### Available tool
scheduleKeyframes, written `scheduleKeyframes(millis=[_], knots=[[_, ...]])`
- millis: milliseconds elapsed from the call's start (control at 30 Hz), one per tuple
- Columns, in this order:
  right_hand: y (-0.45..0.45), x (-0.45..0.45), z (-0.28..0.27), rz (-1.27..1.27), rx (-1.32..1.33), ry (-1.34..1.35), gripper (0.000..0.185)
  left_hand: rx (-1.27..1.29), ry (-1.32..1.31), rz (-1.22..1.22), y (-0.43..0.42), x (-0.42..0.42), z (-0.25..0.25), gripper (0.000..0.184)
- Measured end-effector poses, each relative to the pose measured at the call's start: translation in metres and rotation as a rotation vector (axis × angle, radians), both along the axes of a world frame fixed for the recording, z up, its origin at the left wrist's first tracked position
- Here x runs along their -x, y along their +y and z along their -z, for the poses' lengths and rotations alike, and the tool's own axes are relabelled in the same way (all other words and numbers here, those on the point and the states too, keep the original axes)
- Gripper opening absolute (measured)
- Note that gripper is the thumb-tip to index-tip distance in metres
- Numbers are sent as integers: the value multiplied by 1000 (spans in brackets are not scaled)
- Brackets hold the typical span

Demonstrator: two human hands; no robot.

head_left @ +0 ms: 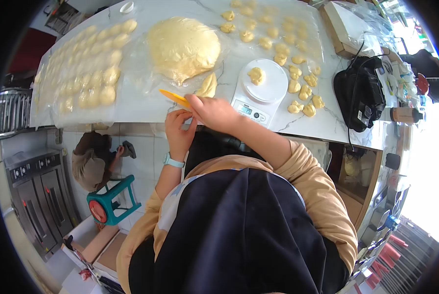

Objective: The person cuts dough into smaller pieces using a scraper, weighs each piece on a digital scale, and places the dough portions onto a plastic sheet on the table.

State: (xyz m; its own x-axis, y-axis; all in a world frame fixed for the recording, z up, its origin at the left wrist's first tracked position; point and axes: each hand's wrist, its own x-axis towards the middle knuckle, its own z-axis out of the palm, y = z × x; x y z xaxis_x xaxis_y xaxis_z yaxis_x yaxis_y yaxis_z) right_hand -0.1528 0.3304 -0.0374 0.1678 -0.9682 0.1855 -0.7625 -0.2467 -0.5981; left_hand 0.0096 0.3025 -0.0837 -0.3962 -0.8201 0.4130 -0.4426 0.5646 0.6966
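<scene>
My right hand (210, 112) is closed around a yellow plastic dough scraper (174, 97), its blade pointing left over the table. Right beside it, my left hand (179, 128) has thumb and fingers curled together near the scraper's lower edge; whatever they pinch is hidden. A cut strip of dough (207, 86) lies just beyond my right hand. Behind it rests a large dough mass (182, 48) under clear plastic film. To the right, a white kitchen scale (253, 109) carries one dough piece (256, 75).
Several rows of dough balls (89, 73) lie under film at the left. Loose dough pieces (305, 92) are scattered right of the scale. A black bag (361, 93) sits at the table's right end. Another person (91, 161) is low by a green stool (112, 200).
</scene>
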Motion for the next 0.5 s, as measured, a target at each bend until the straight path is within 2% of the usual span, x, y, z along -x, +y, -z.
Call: scheduleKeyframes(millis=[33,67,167,233,300,367,500], knots=[[8,-2,4,53,145,-51,32,-63,38,10,2,0,-5,20],[23,1,6,89,36,-91,33,-126,74,22,4,-1,-7,21],[62,13,-2,355,-107,-272,31,-421,453,128,9,-1,4,30],[85,28,-6,609,-109,-404,32,-443,409,115,10,6,-10,34],[105,48,-13,751,209,-430,30,-417,380,136,8,14,-23,35],[121,71,-25,902,382,-326,29,-347,376,194,1,30,-30,34],[145,91,-42,1145,432,-454,35,-516,510,367,-13,74,-44,30]])
